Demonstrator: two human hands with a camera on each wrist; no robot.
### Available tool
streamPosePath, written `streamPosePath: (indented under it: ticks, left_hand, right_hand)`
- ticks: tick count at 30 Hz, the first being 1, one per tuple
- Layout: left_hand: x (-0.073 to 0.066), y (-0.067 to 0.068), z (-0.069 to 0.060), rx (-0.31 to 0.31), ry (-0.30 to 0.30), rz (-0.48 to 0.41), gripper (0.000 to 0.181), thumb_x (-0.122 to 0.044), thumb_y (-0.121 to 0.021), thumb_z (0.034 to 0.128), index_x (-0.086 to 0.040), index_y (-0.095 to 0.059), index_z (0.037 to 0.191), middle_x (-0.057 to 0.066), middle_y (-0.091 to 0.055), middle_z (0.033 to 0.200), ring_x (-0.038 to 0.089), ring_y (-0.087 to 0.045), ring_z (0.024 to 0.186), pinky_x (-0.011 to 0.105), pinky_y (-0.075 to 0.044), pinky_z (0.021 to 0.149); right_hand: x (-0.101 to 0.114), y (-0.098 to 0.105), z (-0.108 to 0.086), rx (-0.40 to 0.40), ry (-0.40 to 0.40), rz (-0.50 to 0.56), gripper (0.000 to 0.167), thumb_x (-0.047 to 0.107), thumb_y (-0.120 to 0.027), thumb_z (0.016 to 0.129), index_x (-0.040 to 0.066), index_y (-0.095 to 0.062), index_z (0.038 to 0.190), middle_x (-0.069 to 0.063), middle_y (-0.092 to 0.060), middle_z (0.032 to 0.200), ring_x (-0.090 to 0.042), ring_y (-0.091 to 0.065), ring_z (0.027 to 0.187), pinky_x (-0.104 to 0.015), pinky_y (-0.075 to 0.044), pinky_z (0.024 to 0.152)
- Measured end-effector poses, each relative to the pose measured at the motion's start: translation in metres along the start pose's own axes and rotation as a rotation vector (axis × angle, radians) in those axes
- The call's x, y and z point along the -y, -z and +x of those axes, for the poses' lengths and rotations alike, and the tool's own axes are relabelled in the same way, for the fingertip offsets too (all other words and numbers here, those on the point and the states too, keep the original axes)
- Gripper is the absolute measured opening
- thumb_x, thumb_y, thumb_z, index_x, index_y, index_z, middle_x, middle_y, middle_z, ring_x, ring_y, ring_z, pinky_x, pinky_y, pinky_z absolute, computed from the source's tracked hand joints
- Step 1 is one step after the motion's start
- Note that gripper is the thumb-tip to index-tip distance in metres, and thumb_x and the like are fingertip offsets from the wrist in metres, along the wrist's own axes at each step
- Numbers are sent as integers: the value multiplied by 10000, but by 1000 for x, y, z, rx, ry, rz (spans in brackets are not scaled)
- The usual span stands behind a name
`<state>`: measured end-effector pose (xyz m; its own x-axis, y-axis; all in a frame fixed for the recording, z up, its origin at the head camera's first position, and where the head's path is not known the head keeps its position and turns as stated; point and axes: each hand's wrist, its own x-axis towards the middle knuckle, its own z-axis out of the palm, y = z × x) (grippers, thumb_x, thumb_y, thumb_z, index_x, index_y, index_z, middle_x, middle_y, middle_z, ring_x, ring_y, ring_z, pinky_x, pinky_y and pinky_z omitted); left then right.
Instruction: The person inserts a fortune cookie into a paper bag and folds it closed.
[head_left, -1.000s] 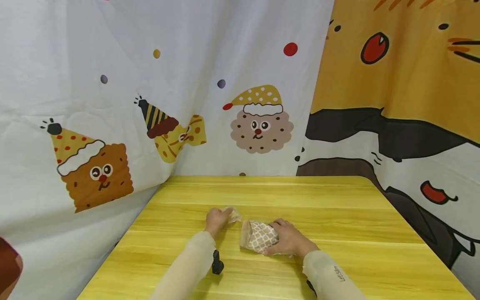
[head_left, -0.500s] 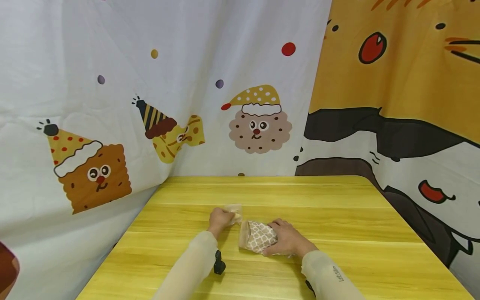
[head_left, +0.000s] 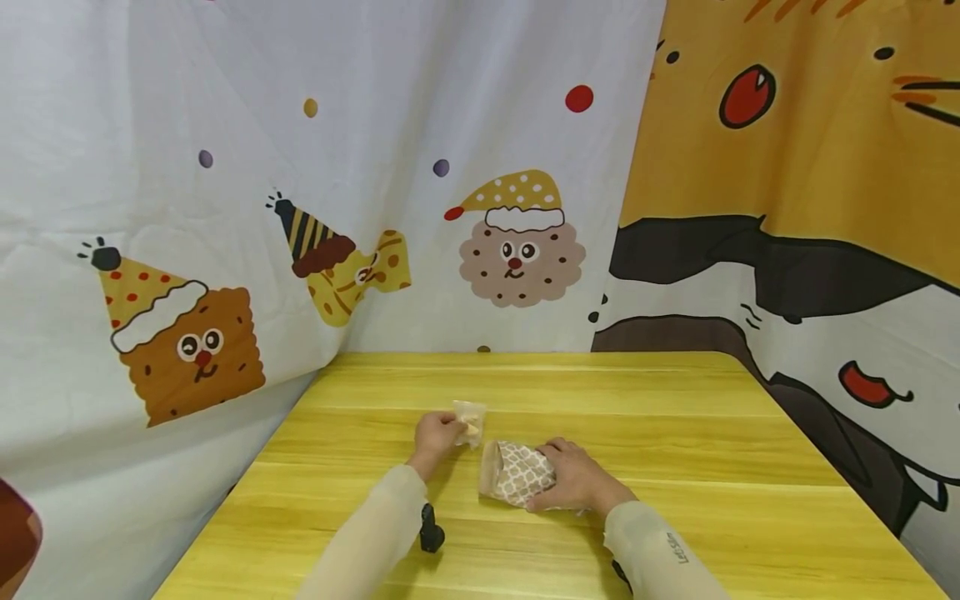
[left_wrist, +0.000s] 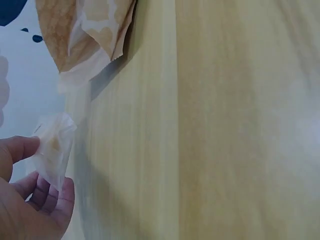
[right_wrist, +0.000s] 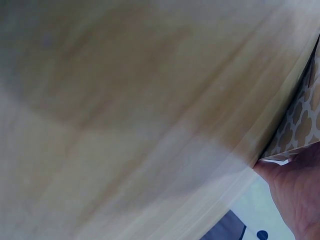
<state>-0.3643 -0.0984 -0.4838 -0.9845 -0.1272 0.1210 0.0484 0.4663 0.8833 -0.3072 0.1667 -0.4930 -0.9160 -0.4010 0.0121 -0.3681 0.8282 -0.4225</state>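
From my remote station I see the left hand (head_left: 437, 435) pinching 1 small translucent packet (head_left: 472, 423) near the open end of the patterned bag (head_left: 521, 475), which the right hand (head_left: 573, 477) grips on the bench (head_left: 675, 417).

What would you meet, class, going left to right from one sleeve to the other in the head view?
Left sleeve, left hand's fingers, small see-through packet, patterned paper bag, right hand's fingers, right sleeve.
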Motion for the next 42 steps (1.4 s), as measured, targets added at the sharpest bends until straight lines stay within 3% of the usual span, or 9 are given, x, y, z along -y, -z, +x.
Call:
streamPosePath:
  ticks: [4, 8, 15, 22, 28, 34, 38, 42]
  left_hand:
    - [-3, 8, -7, 32, 15, -71, 367, -112, -706, 909, 104, -659, 1203, 260, -651, 1187, 397, -619, 1098, 455, -545, 861]
    - [-2, 14, -16, 68, 21, -105, 390, -128, -702, 921, 110, -640, 1223, 264, -639, 1202, 394, -613, 1107, 444, -544, 864]
    - [-2, 20, -39, 149, -7, -102, 401, -130, -724, 900, 133, -644, 1190, 264, -662, 1127, 367, -647, 1030, 411, -562, 810]
    - [2, 12, -62, 204, -54, -61, 392, -140, -733, 896, 134, -654, 1165, 247, -676, 1098, 362, -656, 1000, 423, -566, 794]
    - [-1, -4, -68, 165, -100, -28, 364, -115, -767, 859, 135, -680, 1108, 230, -695, 1024, 315, -672, 916, 395, -573, 734]
    - [-8, -14, -73, 232, -59, -93, 395, -201, -729, 917, 105, -672, 1159, 210, -680, 1096, 335, -657, 992, 440, -563, 795]
    - [-6, -12, -73, 246, -5, -148, 396, -188, -700, 936, 95, -649, 1208, 124, -687, 975, 222, -645, 799, 385, -553, 684]
    - [-5, -10, -71, 260, -16, -191, 349, -93, -693, 913, 108, -648, 1195, 103, -672, 896, 151, -576, 689, 322, -511, 609]
  right_hand:
    - [1, 0, 0, 0, -14, 7, 1012, 654, -811, 674, 79, -493, 1444, -149, -442, 1433, -418, -412, 1315, -581, -392, 1025]
    - [2, 0, 0, 4, -21, 13, 1011, 647, -816, 672, 79, -494, 1443, -144, -441, 1432, -416, -407, 1318, -583, -394, 1022]
    - [1, 1, 1, 9, -34, 24, 1026, 654, -816, 673, 85, -480, 1458, -144, -422, 1460, -410, -380, 1346, -588, -385, 1030]
    - [-4, -1, 0, 7, -30, 21, 1018, 654, -810, 680, 83, -481, 1455, -158, -419, 1459, -430, -386, 1335, -601, -390, 1018]
    - [-3, -2, -2, 7, -28, 35, 1012, 644, -814, 683, 82, -479, 1456, -146, -427, 1449, -425, -389, 1332, -600, -391, 1016]
    - [-1, -3, -2, 4, -29, 42, 1010, 646, -817, 679, 80, -487, 1448, -146, -436, 1439, -419, -402, 1321, -596, -397, 1011]
    - [-1, -3, -1, 5, -24, 35, 1013, 654, -810, 683, 83, -482, 1452, -144, -431, 1445, -418, -400, 1325, -593, -400, 1010]
    - [-1, -2, -1, -1, -23, 29, 1013, 652, -815, 677, 93, -483, 1454, -140, -431, 1449, -419, -394, 1333, -596, -391, 1018]
